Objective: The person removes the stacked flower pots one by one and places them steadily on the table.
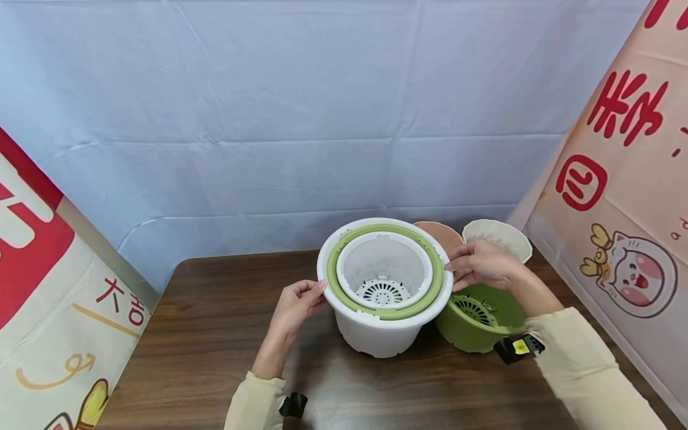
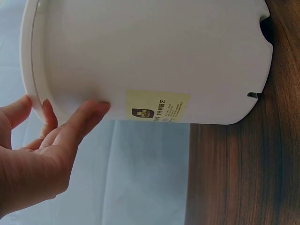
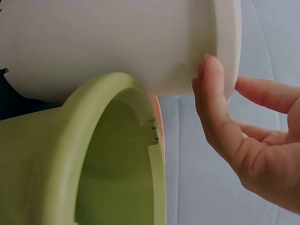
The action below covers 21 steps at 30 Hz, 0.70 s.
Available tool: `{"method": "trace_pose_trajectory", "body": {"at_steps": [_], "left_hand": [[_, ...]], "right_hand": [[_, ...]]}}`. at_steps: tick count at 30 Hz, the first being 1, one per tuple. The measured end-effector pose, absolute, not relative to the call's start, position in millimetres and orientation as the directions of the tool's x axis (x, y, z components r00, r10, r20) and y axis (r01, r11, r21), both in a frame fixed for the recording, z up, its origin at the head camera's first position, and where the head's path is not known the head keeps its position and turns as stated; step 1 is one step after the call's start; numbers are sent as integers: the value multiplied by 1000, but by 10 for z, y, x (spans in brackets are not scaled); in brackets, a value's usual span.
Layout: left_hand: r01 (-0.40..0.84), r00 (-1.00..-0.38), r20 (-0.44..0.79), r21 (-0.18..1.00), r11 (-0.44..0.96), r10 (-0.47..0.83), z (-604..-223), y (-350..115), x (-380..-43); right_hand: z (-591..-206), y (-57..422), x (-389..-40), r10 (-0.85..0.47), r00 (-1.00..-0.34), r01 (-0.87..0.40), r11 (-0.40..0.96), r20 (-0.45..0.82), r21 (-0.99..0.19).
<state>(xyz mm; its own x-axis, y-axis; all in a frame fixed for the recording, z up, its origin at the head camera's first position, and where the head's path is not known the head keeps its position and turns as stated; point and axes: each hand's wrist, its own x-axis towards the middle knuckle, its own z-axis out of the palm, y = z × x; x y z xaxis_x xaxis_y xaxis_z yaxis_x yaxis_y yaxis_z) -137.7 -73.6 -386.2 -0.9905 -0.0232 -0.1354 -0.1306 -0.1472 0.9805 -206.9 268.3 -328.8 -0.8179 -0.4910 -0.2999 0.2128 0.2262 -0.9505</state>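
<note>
A large white flowerpot (image 1: 376,337) stands upright in the middle of the head view. Nested inside it are a green pot (image 1: 332,272) and a smaller white pot (image 1: 365,260) with a slotted bottom. My left hand (image 1: 292,307) pinches the large pot's rim at the left, thumb on top and fingers underneath. On the opposite side, my right hand (image 1: 484,264) grips the same rim, its fingertips (image 3: 213,70) against the outer wall. A pale yellow label (image 2: 157,107) shows on the wall in the left wrist view. Whether the base touches the table I cannot tell.
Beside the white pot on the right stands another green pot (image 1: 462,337), partly under my right forearm. Behind it are an orange-brown pot (image 1: 441,234) and a cream pot (image 1: 494,233). The brown wooden table (image 1: 226,334) meets a pale cloth backdrop (image 1: 269,149); printed cloths hang at both sides.
</note>
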Motion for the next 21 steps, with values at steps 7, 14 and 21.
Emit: {"method": "trace_pose_trajectory", "body": {"at_steps": [7,14,21], "left_hand": [[-133,-990,-138,982,-132,-33,-3863,-730,-1369],[-134,-990,-139,986,-100,-38,-3859,-728,-1368],[-129,-991,-132,988,-87,-33,-3861,-732,-1360]], "right_hand": [[-3305,2687,-2074,-494,-812,227,226,-312,-947],[-3302,2695,-2079,-516,-797,240,207,-314,-949],[-3310,2702,-2080,-524,-793,246,194,-312,-950]]}}
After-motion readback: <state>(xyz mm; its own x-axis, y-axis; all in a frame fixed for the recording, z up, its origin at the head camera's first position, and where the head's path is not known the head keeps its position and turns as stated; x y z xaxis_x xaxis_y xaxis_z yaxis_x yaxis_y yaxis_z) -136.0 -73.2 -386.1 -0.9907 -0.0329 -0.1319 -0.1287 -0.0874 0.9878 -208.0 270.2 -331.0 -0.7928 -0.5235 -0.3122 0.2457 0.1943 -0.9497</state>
